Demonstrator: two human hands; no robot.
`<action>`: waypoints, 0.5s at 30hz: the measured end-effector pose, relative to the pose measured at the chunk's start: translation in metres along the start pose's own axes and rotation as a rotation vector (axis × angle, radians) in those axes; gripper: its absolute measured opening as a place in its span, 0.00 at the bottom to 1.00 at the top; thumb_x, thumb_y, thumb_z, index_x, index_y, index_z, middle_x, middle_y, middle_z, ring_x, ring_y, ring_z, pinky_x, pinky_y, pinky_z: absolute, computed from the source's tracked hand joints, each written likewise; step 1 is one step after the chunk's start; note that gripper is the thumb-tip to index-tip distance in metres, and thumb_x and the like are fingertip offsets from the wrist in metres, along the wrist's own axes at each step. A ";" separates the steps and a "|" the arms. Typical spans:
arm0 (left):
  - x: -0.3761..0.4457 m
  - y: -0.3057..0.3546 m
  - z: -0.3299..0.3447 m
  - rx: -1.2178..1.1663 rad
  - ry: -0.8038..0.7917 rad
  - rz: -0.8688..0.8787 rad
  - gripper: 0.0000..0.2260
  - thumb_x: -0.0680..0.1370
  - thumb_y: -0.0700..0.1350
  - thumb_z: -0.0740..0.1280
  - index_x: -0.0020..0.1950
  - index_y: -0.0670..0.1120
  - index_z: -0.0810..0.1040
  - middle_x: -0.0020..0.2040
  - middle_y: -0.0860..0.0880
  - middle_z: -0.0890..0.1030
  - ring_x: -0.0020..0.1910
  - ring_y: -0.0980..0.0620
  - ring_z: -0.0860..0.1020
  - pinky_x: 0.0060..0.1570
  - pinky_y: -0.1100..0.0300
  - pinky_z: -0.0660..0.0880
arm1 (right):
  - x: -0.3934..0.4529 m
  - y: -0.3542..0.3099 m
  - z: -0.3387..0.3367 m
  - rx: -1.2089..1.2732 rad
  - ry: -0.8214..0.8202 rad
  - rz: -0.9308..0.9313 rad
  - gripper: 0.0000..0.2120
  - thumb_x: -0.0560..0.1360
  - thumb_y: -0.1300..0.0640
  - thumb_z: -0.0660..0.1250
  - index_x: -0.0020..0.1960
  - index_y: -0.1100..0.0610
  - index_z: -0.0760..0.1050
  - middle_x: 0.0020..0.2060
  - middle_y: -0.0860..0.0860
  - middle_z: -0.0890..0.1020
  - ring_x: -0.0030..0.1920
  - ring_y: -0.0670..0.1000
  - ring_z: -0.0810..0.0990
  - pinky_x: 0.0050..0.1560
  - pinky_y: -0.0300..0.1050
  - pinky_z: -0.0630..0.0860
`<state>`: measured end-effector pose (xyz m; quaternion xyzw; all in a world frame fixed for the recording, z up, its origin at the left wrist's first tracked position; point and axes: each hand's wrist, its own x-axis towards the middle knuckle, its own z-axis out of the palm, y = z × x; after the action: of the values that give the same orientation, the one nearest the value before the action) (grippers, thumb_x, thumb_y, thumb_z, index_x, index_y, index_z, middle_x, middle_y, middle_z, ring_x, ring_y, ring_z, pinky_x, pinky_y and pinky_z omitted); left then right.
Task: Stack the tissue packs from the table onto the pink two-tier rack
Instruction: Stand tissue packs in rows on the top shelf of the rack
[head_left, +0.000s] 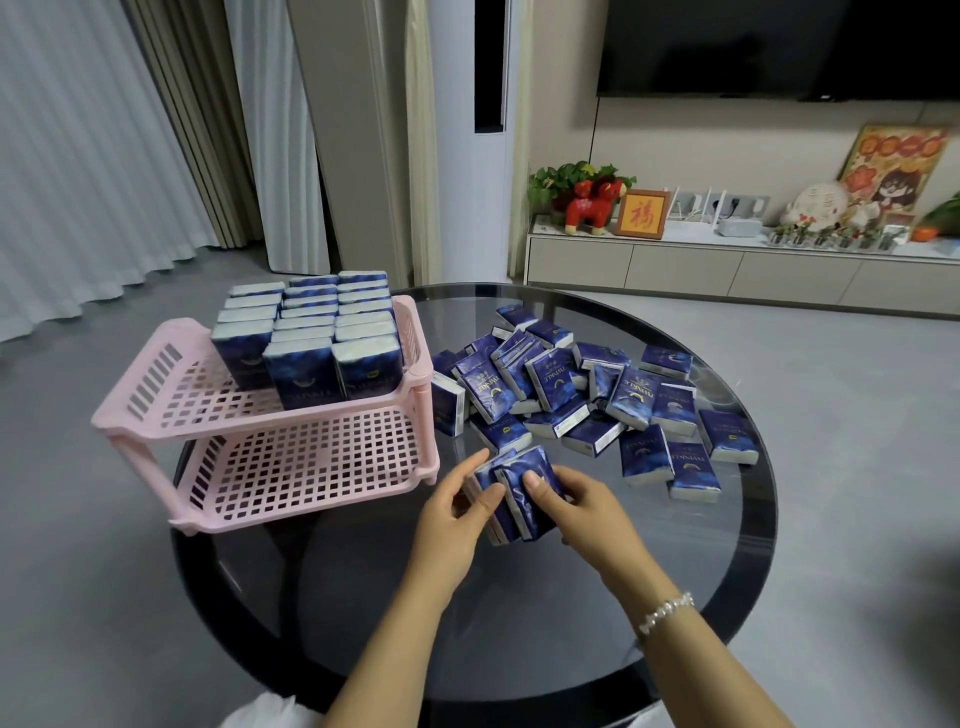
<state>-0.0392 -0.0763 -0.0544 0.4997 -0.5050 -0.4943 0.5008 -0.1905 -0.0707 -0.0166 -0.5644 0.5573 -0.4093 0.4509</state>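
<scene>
While both hands close on a small bundle of tissue packs (514, 493) just above the near part of the round glass table (519, 649), the pink two-tier rack (291, 415) stands to the left and slightly farther away, its right posts close to the left hand (457, 519). That is the relation the next move turns on: the bundle has to travel leftward and a little forward, so the left hand is the nearer one to the rack, and the right hand (587, 509) would have to cross over the table to follow.

The hands are together, clamped on the same bundle from opposite sides, the left thumb and the right thumb both pressed on its top face (how many packs are in the bundle is hard to tell, perhaps three or four). The bundle's long axis runs from near-left to far-right, roughly diagonal to the rack's front edge.

On the upper tier, the standing packs (311, 332) fill the back and right in rows, leaving bare grid at the front left; the lower tier (311, 467) shows only bare grid. A loose heap of packs (571, 395) still lies on the table just beyond the hands.
</scene>
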 end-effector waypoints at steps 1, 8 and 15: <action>-0.001 0.002 0.000 -0.010 -0.023 -0.003 0.15 0.76 0.46 0.68 0.59 0.62 0.75 0.61 0.56 0.78 0.61 0.60 0.76 0.59 0.64 0.71 | 0.000 0.001 0.003 0.001 0.012 -0.007 0.06 0.76 0.49 0.65 0.47 0.49 0.79 0.37 0.45 0.84 0.34 0.36 0.79 0.35 0.29 0.72; 0.002 0.003 -0.009 0.044 -0.081 -0.022 0.23 0.71 0.46 0.75 0.62 0.61 0.73 0.62 0.56 0.78 0.58 0.60 0.77 0.57 0.65 0.73 | 0.002 0.012 0.014 -0.067 -0.039 -0.064 0.08 0.78 0.49 0.61 0.55 0.40 0.76 0.48 0.41 0.84 0.48 0.35 0.80 0.53 0.36 0.77; 0.006 0.000 -0.032 0.158 -0.286 -0.030 0.39 0.65 0.43 0.76 0.68 0.66 0.63 0.71 0.57 0.68 0.69 0.61 0.67 0.71 0.57 0.64 | 0.007 0.002 -0.019 -0.313 -0.382 -0.118 0.32 0.75 0.53 0.67 0.72 0.37 0.55 0.62 0.42 0.72 0.37 0.27 0.73 0.47 0.28 0.70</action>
<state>-0.0072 -0.0822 -0.0542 0.4696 -0.6008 -0.5266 0.3757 -0.2085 -0.0784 -0.0137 -0.7258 0.4846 -0.2296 0.4307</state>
